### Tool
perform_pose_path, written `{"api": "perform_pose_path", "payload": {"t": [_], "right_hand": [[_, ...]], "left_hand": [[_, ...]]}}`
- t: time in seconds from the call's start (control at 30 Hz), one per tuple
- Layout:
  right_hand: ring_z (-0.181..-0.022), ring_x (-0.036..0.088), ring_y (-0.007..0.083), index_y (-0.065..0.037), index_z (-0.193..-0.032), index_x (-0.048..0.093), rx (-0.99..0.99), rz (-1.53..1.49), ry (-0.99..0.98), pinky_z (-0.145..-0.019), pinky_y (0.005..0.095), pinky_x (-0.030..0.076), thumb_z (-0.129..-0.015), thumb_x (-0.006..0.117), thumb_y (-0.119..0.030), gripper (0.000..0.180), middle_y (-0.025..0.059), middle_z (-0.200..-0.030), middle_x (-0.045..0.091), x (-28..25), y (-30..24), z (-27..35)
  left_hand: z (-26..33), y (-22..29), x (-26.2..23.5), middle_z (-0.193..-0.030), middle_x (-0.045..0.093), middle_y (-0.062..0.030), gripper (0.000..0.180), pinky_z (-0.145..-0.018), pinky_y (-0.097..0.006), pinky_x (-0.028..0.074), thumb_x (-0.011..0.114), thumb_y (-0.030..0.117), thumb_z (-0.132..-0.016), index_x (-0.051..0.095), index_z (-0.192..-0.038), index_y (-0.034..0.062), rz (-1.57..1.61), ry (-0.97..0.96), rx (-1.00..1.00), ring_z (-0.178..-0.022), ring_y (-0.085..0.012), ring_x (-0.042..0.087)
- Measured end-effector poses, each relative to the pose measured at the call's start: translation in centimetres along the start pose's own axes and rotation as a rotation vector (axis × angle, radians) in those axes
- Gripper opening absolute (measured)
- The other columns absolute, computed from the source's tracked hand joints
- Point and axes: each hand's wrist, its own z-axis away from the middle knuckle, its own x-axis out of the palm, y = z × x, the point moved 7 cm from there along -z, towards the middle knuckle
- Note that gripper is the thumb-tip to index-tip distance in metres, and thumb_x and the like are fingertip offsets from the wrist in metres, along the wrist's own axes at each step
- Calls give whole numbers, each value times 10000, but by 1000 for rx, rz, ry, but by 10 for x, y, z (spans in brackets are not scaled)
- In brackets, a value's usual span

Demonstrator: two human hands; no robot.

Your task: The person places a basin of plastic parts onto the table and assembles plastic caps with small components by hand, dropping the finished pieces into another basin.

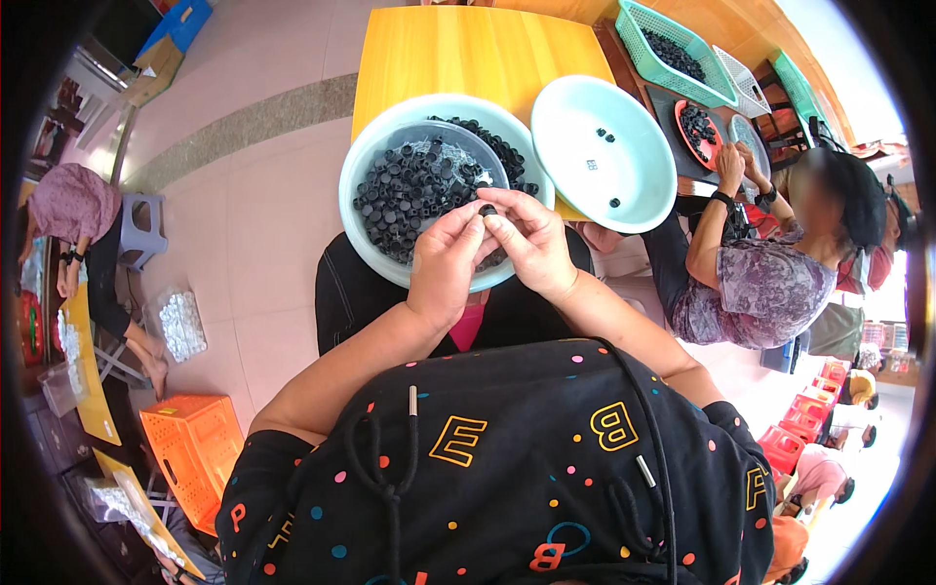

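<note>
Left fingers (456, 222) and right fingers (515, 205) pinched close together; bare forearms (359, 353) angled inward.

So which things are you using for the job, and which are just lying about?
In use:
- left hand and right hand
- black cap, pinched between them
- full basin
- probably the other basin beside it

Seemingly just about:
- orange crate
- stool
- blue box

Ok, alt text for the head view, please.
Left hand and right hand hold a small black piece above a pale green basin heaped with similar pieces. At right, a second pale basin holds only a few; a co-worker sits beyond.
</note>
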Motion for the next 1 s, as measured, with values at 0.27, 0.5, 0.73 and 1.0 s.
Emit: {"api": "perform_pose_path", "payload": {"t": [0.27, 0.5, 0.73, 1.0], "right_hand": [[-944, 617, 115, 15, -1251, 535, 59, -224, -115, -815, 261, 522, -947, 560, -54, 313, 81, -1055, 652, 9, -6, -4], [-893, 614, 96, 5, -1240, 531, 70, -279, -137, -784, 238, 511, -972, 520, -75, 280, 53, -1002, 653, 16, -5, -5], [-906, 629, 126, 15, -1218, 525, 109, -318, -145, -762, 266, 543, -960, 527, -44, 265, 85, -1041, 651, 13, 12, -7], [-783, 606, 94, -23, -1194, 597, -142, 239, -43, -696, 240, 507, -881, 614, -36, 313, 80, -982, 660, 4, -19, -7]], "left_hand": [[1, 13, -2, -1093, 640, -122, 264, -876, -280, 529, 517, 38, -949, 566, -1195, -43, -321, -15, 202, -989, -163, 635], [1, 16, -4, -1058, 654, -111, 249, -863, -275, 522, 526, 52, -952, 573, -1173, -52, -369, 30, 178, -956, -149, 637], [1, 13, 2, -1113, 635, -123, 278, -911, -287, 510, 516, 20, -935, 542, -1199, -61, -198, 32, 93, -1013, -160, 625], [-2, 16, 4, -1142, 623, -150, 310, -924, -312, 500, 484, -21, -916, 523, -1222, -60, -157, -1, 98, -1048, -191, 618]]}}
